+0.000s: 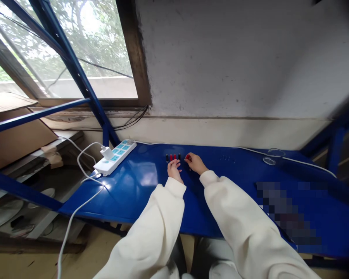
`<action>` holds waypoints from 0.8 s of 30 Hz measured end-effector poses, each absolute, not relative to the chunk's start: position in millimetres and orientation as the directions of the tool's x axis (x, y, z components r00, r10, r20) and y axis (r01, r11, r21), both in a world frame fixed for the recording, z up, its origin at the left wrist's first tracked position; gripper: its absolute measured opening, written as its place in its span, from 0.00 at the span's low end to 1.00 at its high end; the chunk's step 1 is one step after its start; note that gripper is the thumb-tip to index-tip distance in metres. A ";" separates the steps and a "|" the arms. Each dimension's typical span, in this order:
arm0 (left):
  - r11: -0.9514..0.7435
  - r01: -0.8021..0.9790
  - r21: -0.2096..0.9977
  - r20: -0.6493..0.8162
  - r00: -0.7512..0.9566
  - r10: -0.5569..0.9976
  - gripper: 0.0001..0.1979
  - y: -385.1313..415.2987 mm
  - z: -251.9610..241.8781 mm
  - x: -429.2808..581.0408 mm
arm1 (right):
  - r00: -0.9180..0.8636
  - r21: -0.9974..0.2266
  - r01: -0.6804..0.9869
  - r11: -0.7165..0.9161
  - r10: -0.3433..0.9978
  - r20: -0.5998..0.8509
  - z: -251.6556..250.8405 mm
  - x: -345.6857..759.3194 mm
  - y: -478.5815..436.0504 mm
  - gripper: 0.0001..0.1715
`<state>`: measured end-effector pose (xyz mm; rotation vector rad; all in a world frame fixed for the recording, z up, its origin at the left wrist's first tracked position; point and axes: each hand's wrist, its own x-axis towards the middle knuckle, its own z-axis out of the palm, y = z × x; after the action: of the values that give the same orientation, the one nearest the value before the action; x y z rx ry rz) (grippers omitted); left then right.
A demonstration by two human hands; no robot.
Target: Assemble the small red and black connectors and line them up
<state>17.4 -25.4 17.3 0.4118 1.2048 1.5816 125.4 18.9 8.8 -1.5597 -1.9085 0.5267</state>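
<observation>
Several small black and red cylinders stand in a short row at the back of the blue table (128, 205). A black cylinder (166, 158) is at the row's left end, two red cylinders (175, 157) are in the middle, and another black cylinder (179, 156) is on the right. Just in front of this row is my left hand (175, 170), its fingers loosely curled and apart, with nothing visible in them. To its right, my right hand (197, 163) pinches a small red cylinder (187, 157) between thumb and fingertips. Its lower part is hidden by the fingers.
A white power strip (116, 157) with a plug and cable lies on the table's left. Tiny shiny pieces (227, 158) lie right of my hands. A clear round container (269, 160) sits farther right, near a white cable. A blurred-out patch (287, 213) covers the right front.
</observation>
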 end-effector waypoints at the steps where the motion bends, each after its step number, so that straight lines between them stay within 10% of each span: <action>1: 0.062 -0.523 0.850 -0.301 -0.387 0.872 0.08 -25.6 17.2 17.5 | -0.127 -0.620 0.752 0.226 0.971 0.201 8.6 124.0 22.1 0.05; 16: 0.072 -0.507 0.859 -0.299 -0.381 0.875 0.10 -26.4 15.9 18.4 | -0.179 -0.511 0.835 0.202 0.979 0.093 10.6 116.9 33.0 0.07; 24: 0.083 -0.331 0.940 -0.196 -0.322 0.926 0.06 -25.3 14.3 21.9 | -0.145 -0.542 0.830 0.135 0.989 0.024 16.7 132.2 15.8 0.24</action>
<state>21.9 -25.3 14.3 0.6751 1.2770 1.4838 132.2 15.8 16.7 -1.7515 -2.0426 0.5780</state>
